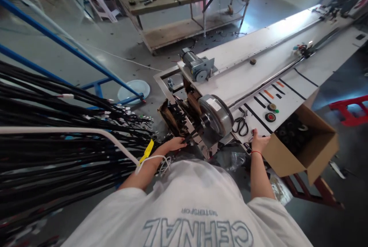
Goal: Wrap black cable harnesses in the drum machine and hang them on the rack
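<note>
Bundle of black cables (57,132) far left on rack: long axis left-right, plug ends pointing right toward machine (214,115). Bare floor beyond cable ends.

Left hand (176,144) at machine's near end, fingers together, stretched onto one black cable (190,136) lying there. Cannot tell if clamped.

Scissors (240,124) on bench (316,74) between hands.

Right hand (258,141) flat on bench edge, thumb spread, touching cardboard box (301,155) corner. Box crowds right side.

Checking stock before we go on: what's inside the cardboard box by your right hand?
The cardboard box holds heaped black round pieces, one with a pale ring. Its near wall, beside the right hand, hides the bottom, so depth and count cannot be told.
</note>
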Demonstrator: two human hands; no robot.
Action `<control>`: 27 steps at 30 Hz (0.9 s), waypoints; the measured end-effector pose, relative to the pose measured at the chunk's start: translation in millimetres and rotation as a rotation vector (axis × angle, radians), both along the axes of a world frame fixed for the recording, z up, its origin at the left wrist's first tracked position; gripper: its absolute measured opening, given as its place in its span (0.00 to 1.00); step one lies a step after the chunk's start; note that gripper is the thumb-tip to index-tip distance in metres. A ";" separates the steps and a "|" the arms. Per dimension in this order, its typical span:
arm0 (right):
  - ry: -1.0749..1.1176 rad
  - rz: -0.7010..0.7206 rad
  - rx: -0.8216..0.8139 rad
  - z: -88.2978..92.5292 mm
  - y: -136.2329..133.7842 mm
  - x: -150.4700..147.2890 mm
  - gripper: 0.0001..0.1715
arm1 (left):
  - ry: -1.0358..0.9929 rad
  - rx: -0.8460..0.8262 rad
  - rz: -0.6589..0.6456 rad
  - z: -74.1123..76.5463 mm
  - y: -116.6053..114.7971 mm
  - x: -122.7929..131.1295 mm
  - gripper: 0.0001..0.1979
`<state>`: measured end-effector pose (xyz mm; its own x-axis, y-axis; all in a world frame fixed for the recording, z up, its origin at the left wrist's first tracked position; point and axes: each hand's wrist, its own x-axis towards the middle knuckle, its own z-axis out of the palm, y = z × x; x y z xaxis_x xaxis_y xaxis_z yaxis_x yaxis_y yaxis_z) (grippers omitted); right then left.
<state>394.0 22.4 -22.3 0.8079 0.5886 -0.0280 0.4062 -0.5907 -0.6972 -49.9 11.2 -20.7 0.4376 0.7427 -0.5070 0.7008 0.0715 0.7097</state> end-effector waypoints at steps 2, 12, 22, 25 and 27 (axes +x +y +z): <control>0.008 -0.026 0.028 0.0 0.0 -0.7 0.50 | 0.060 0.124 0.088 -4.7 -15.0 -17.4 0.22; 0.002 -0.005 0.046 -4.9 0.0 2.9 0.53 | 0.065 0.307 0.185 33.3 -35.8 0.7 0.21; -0.027 -0.023 0.060 -16.9 0.3 8.2 0.51 | 0.032 0.381 0.170 38.4 1.8 39.4 0.19; -0.031 -0.029 0.069 -16.3 0.1 7.2 0.50 | -0.010 0.405 0.167 36.6 12.9 50.0 0.19; -0.025 -0.031 0.069 -15.5 0.1 6.3 0.50 | -0.017 0.427 0.178 36.2 20.0 56.0 0.18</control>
<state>400.4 22.5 -37.7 0.8259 0.5629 0.0327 0.4063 -0.5539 -0.7267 6.1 31.1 15.5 0.2896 0.9478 -0.1333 0.6925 -0.1113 0.7128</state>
